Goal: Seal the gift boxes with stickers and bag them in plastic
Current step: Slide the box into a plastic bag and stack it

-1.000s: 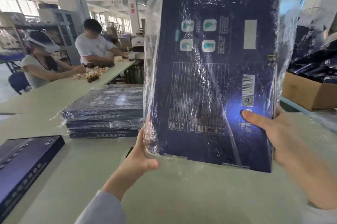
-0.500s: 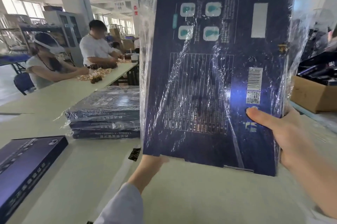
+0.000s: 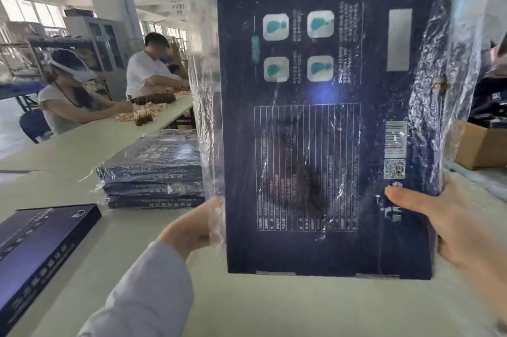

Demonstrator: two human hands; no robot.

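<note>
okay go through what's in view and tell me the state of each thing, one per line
Gift box: held upright off the table, inside the bag, bottom end uncovered.
Plastic bag: pulled over the box, crinkled.
Left hand: gripping the bag's left edge.
Right hand: gripping the box's right edge.
Stack of boxes: bagged, lying flat.
Loose box: unbagged, flat.
</note>
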